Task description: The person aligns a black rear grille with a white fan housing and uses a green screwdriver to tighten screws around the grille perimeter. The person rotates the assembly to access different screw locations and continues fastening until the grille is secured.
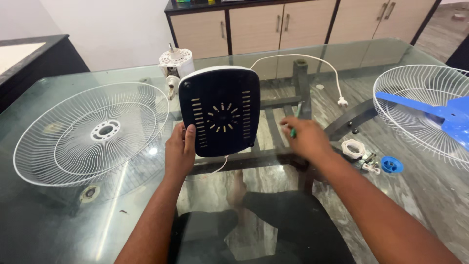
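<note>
Seated at a glass bench (342,63), a person's left hand (180,151) clasps the lower left edge of a dark-blue fan motor cover (221,111), standing upright. Just right of the cover, the right hand (307,139) is closed around a green-handled screwdriver (295,126), nearer the loose white nut (352,147).

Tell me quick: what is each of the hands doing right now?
Left hand: gripping the lower left edge of the fan base.
Right hand: closed on a green-handled tool, blurred.
</note>
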